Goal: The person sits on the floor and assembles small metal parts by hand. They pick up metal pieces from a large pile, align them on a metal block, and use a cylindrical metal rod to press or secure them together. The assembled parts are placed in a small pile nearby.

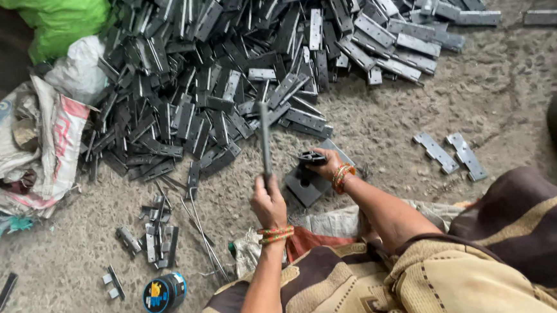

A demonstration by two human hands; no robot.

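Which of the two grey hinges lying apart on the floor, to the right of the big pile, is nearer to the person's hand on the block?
The left hinge of the pair: it lies closer to the right hand than its neighbour, the right hinge, which lies farther out beside it.

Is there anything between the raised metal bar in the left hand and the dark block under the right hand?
Nothing visible. The left hand holds the metal bar upright, just left of the dark block, where the right hand steadies a small dark piece. Only bare floor between.
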